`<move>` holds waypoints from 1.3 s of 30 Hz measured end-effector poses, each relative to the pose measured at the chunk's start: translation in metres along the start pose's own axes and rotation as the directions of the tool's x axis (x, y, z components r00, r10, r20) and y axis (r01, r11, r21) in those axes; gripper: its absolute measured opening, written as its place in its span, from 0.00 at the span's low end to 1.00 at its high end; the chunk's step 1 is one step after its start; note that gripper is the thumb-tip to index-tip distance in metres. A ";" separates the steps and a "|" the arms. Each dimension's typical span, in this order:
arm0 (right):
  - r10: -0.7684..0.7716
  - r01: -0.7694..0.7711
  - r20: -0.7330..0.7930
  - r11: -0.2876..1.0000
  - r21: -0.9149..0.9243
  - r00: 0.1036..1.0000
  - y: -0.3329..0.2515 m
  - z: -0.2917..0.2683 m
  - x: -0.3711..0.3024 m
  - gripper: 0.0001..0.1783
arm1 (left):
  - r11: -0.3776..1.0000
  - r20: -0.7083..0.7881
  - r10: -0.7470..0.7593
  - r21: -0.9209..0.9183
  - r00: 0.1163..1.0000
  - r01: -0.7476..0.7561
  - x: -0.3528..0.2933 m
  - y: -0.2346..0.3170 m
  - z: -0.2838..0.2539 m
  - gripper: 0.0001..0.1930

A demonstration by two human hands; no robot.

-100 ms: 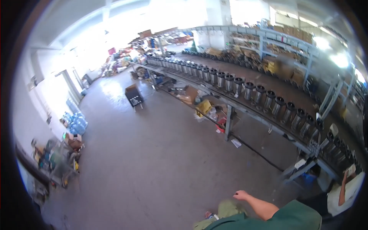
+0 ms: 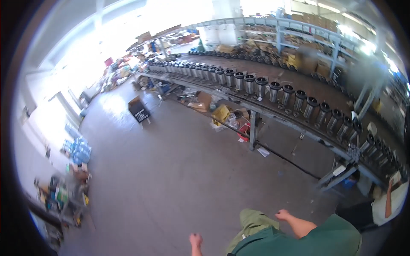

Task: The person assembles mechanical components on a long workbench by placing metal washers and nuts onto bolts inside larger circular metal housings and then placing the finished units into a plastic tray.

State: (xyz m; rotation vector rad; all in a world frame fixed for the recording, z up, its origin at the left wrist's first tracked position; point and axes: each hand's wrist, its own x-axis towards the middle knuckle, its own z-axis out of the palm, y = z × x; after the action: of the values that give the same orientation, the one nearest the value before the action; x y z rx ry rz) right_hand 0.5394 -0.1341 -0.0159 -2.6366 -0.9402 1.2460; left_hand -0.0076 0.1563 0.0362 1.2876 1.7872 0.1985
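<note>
My left hand hangs over the grey floor at the lower edge, its fingers curled in and no object showing in it. My right hand is out in front of the green shirt, fingers also bent closed, with nothing visible in them. Neither touches anything. To the right, beyond my right hand, a long metal workbench carries a row of shiny metal cylinders with black rims. A white tag hangs at the bench's near leg.
Another person in a white top stands at the far right beside the bench. A dark box-like stand is on the floor ahead. Blue water bottles and a cluttered cart line the left. Yellow bags lie under the bench.
My left hand has swung out to the left, away from my trousers. My right hand sits slightly further right. The whole view has shifted a little.
</note>
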 end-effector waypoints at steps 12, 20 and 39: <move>0.208 -0.160 0.309 0.972 -0.174 0.928 -0.334 -0.039 0.260 0.13 | 0.944 0.088 -0.045 -0.323 0.995 0.072 0.374 0.235 -0.158 0.09; -0.446 0.470 -0.198 0.877 0.098 0.873 -0.882 -0.259 0.558 0.21 | 0.710 0.267 -0.592 -0.273 0.760 0.649 0.485 0.286 -0.181 0.15; 0.483 -0.509 0.162 0.796 0.327 0.861 -1.189 -0.360 0.942 0.14 | 0.893 -0.119 0.220 -0.376 0.968 -0.249 1.320 0.937 -0.495 0.11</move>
State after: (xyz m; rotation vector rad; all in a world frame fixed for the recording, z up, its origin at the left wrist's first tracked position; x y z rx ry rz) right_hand 0.6641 1.4198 -0.0367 -2.6174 0.0223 1.4419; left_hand 0.1933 1.8350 0.1267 1.2108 1.5463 0.7103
